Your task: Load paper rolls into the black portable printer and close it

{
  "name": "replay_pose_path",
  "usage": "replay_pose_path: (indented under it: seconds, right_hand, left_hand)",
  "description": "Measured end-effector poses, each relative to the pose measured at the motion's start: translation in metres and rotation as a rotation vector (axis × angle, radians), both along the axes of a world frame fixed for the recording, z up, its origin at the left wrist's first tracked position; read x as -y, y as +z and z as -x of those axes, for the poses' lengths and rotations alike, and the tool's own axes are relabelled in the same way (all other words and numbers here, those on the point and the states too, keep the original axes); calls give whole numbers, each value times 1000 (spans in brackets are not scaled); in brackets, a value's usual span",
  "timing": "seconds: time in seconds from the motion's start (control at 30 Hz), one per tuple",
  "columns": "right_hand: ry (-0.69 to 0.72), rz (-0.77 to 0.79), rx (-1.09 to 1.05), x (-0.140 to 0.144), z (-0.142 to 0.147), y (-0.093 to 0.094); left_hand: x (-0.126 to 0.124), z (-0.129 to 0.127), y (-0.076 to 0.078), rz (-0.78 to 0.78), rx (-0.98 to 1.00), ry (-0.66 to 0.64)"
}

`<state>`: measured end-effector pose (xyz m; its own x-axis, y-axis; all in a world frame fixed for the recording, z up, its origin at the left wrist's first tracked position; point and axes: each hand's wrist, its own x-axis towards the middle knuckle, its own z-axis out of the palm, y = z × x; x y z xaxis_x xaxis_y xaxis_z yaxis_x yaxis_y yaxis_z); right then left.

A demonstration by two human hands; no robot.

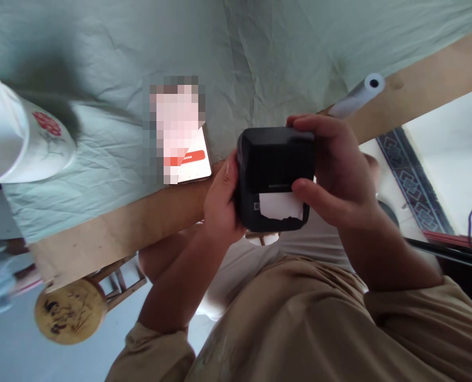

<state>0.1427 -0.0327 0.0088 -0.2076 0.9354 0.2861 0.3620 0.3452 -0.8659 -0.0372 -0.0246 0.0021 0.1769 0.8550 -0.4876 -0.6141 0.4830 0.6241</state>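
Observation:
A small black receipt printer [278,159] is held up between both hands, above the table's near edge. From its slot a short piece of white paper [279,206] with a torn edge sticks out. My left hand [223,199] grips the printer's left side, thumb along the edge. My right hand [335,170] holds its right side, fingers over the far corner and thumb by the slot near the paper. Left of the printer a phone [194,164] lies on the cloth, its screen lit and partly blurred out.
A white roll [357,96] with a dark hollow core lies at the table's right edge. On the left stands a white bucket [45,143] with a red flower print. Green cloth [112,138] covers the wooden table [132,225]. A round stool [71,310] stands below.

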Motion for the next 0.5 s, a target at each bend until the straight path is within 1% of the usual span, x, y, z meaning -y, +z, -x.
replay_pose_path:
  seconds: [0.13,0.3,0.4,0.47,0.5]
  right_hand:
    - [32,-56,22,-1,0,0]
    - [42,-35,27,0,-2,3]
    - [-14,-37,87,1,-1,6]
    - [-99,-76,150,1,0,9]
    - [-145,-62,168,2,0,11]
  left_hand:
    - [1,2,-4,-68,-2,39]
    - [-1,2,-2,-39,-25,35]
    - [-3,1,2,10,8,10]
    - [-5,0,3,28,42,-14]
    - [-5,-1,4,24,59,-26]
